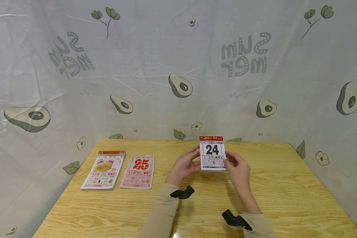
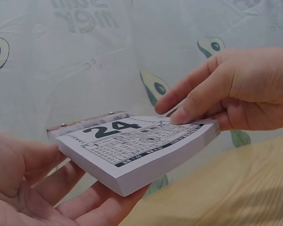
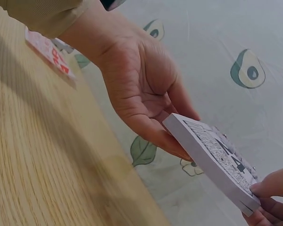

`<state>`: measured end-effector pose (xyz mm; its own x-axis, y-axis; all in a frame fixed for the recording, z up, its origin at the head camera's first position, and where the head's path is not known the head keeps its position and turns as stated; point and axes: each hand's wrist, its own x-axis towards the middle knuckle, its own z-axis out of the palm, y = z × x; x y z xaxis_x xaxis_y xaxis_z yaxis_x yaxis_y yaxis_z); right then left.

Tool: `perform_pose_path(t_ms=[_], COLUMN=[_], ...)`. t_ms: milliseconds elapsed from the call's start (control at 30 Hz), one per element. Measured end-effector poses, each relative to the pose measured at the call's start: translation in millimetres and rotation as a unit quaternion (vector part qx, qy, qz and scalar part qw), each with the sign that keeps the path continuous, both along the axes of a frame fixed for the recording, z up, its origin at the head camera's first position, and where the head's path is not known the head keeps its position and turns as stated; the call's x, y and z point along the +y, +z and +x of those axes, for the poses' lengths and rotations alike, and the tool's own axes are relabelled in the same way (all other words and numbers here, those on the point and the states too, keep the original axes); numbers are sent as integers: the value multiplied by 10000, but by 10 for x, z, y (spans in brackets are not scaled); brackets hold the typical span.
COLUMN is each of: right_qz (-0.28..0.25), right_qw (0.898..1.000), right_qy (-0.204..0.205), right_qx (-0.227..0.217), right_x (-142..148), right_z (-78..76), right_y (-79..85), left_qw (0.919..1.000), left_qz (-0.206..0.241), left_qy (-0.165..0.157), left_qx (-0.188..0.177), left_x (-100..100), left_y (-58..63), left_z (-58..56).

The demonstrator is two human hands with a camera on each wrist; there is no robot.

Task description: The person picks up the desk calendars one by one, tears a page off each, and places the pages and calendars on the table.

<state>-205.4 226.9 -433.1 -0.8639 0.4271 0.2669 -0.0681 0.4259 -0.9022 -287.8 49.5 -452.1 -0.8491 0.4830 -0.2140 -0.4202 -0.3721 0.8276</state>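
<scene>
A thick tear-off calendar with a red header and a black 24 is held up above the table, between both hands. My left hand grips its left side, the fingers spread beneath the pad and the thumb along the edge, as the left wrist view shows. At the lower right corner, my right hand pinches the pad, with the thumb on the top sheet and fingers below. The stack of page edges faces the right wrist camera.
To the left on the wooden table lies a loose sheet with a red 25. Beside it, farther left, rests another calendar pad with a picture of a yellow bowl and 26. An avocado-print curtain hangs behind.
</scene>
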Motion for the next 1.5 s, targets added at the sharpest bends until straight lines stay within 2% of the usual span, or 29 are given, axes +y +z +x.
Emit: perform_pose_path(t_ms=[167,533,867,1000,1100,1267,1400,1500], right_qz=[24,93,150,224,525,1294,1854,2295], right_qw=[9997,9997,9990,9978,9957,9821,9597,9419], right_qy=[53,184,420,542,512,448,712,946], right_qx=[234,113,77,300,571,1292,1988,2261], right_x=[-48,-97,-97,-82,-75,-107,-160,-206], right_z=[-5,-8,-2,-3,-1,20,26,31], right_y=[-14,-23,-4,10,17,35,43,32], left_qw=[10000,9994,9985,9975,9962,9944,9944,9946], left_qz=[41,310,368,401,514,618,610,589], left_qy=[50,62,394,564,684,828,860,853], left_qx=[-50,-163,-129,-135,-174,-202,-123,-56], left_x=[-27,-63,-54,-51,-55,-58,-56,-54], left_y=[-8,-37,-29,-43,-54,-75,-74,-65], left_z=[-19,-30,-21,-38,-51,-73,-75,-65])
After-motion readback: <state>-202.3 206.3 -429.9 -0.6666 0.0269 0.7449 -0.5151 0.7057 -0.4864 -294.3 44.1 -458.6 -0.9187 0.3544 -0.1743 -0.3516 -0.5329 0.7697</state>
